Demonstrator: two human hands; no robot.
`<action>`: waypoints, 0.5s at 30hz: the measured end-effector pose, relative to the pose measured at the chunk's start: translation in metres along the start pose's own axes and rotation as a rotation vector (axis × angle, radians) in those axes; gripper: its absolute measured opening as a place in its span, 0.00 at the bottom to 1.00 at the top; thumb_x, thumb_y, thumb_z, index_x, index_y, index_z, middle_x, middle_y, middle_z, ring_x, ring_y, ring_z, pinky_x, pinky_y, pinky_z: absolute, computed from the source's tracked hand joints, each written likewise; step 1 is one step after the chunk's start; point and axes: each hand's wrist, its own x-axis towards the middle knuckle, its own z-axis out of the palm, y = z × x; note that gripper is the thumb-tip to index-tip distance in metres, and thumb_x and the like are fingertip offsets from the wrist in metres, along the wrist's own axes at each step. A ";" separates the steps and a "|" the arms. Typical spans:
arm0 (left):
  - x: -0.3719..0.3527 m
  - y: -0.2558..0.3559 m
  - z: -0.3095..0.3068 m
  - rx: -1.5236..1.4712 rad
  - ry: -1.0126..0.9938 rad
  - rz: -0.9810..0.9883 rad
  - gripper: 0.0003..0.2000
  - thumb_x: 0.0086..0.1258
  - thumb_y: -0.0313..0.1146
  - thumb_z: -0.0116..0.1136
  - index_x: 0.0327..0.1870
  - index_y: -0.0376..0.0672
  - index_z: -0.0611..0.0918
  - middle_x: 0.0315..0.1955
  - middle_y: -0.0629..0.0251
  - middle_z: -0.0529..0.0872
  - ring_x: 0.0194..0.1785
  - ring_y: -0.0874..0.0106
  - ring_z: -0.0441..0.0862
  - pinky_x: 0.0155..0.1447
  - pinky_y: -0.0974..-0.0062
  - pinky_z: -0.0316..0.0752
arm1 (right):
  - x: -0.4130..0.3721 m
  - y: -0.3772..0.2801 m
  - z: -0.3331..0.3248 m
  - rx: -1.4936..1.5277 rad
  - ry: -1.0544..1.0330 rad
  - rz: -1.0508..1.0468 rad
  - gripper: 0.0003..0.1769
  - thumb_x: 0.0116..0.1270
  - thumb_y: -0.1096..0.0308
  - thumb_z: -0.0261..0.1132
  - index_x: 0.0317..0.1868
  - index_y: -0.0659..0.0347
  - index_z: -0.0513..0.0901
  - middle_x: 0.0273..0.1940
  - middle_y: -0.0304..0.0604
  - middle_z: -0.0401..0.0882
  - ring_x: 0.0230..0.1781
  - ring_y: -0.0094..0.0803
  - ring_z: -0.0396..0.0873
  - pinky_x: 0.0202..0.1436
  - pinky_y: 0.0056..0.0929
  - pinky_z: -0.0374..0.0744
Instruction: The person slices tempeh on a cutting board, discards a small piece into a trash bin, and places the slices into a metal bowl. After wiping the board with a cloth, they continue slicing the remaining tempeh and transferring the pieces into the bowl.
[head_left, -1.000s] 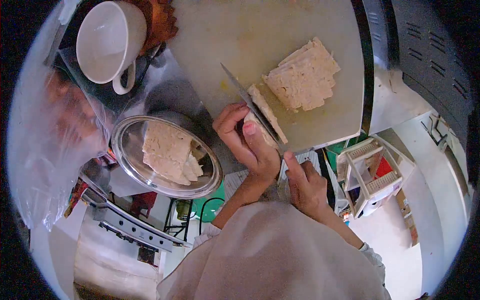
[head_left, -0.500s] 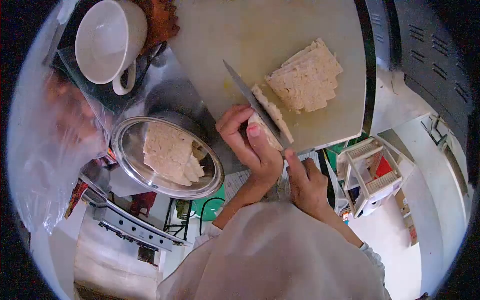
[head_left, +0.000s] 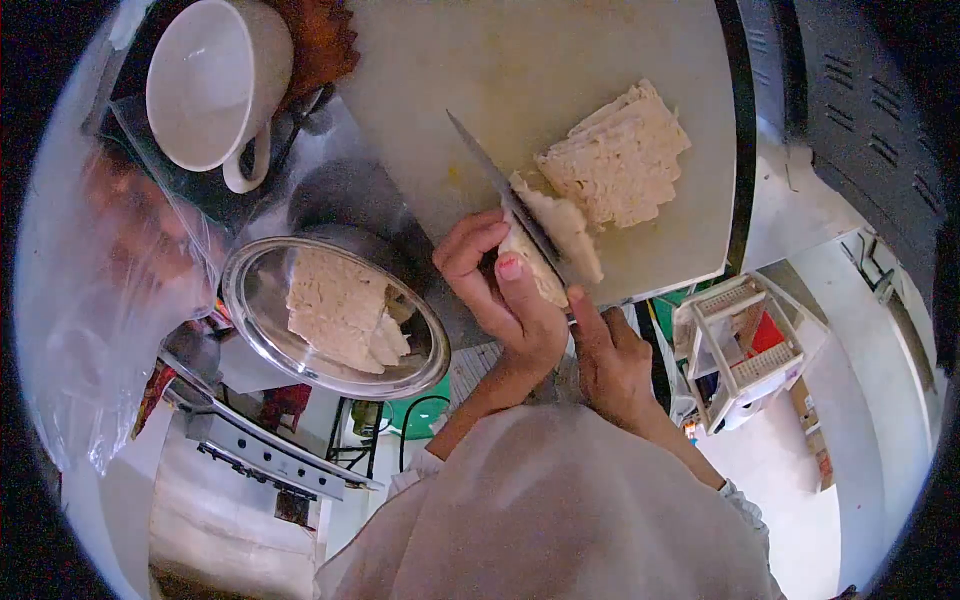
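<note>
My right hand (head_left: 612,350) is closed round the handle of a knife (head_left: 483,163), its blade pointing up and left. With fingers and thumb my left hand (head_left: 505,285) grips a pale, grainy block of what looks like tempeh (head_left: 532,262) on the white cutting board (head_left: 440,60). The blade stands along the block's right side. A thin slice (head_left: 565,228) leans away to the right of the blade. Beyond it, a fanned stack of slices (head_left: 618,155) lies on the board. The knife's handle is mostly hidden by my fingers.
An oval metal dish (head_left: 240,330) with more pale slices stands left of the board. Behind it are a white cup (head_left: 205,85) and a clear plastic bag (head_left: 75,330). A white rack (head_left: 745,340) stands low at right, a stove (head_left: 270,455) low at left.
The thin slice right of the blade has tipped over further to the right and shows more of its flat face. Both hands stay almost in place.
</note>
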 end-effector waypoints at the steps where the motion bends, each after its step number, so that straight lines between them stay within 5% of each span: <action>1: 0.001 0.001 0.000 -0.008 0.005 -0.005 0.14 0.71 0.39 0.41 0.45 0.36 0.69 0.43 0.54 0.69 0.49 0.63 0.67 0.57 0.65 0.62 | 0.000 0.000 0.001 0.002 -0.005 0.009 0.33 0.57 0.78 0.60 0.64 0.55 0.64 0.30 0.53 0.73 0.24 0.47 0.75 0.21 0.40 0.74; 5: 0.001 -0.001 -0.003 0.022 -0.001 0.001 0.14 0.71 0.40 0.42 0.45 0.37 0.69 0.43 0.55 0.70 0.49 0.64 0.67 0.57 0.65 0.62 | 0.002 0.003 0.004 0.019 0.029 -0.019 0.33 0.58 0.78 0.60 0.65 0.55 0.64 0.30 0.53 0.73 0.24 0.48 0.76 0.22 0.40 0.74; 7: 0.001 -0.002 -0.004 0.022 0.009 -0.024 0.14 0.71 0.40 0.42 0.45 0.37 0.69 0.43 0.55 0.70 0.49 0.64 0.68 0.57 0.65 0.62 | 0.000 0.004 0.006 0.051 -0.145 0.137 0.33 0.57 0.70 0.58 0.65 0.37 0.65 0.40 0.60 0.75 0.31 0.53 0.80 0.26 0.43 0.80; 14: -0.002 -0.006 -0.005 -0.041 0.052 -0.077 0.14 0.72 0.40 0.40 0.46 0.37 0.69 0.44 0.55 0.70 0.50 0.64 0.68 0.58 0.65 0.61 | 0.011 0.009 0.009 -0.011 -0.077 0.100 0.34 0.56 0.68 0.60 0.65 0.36 0.65 0.40 0.57 0.75 0.31 0.51 0.79 0.30 0.42 0.80; 15: -0.002 -0.006 -0.003 -0.071 0.055 -0.069 0.14 0.72 0.40 0.40 0.46 0.37 0.69 0.44 0.55 0.70 0.50 0.64 0.68 0.58 0.65 0.61 | 0.013 0.011 0.011 -0.042 0.004 0.026 0.33 0.56 0.72 0.61 0.63 0.42 0.67 0.33 0.51 0.72 0.24 0.45 0.76 0.24 0.39 0.77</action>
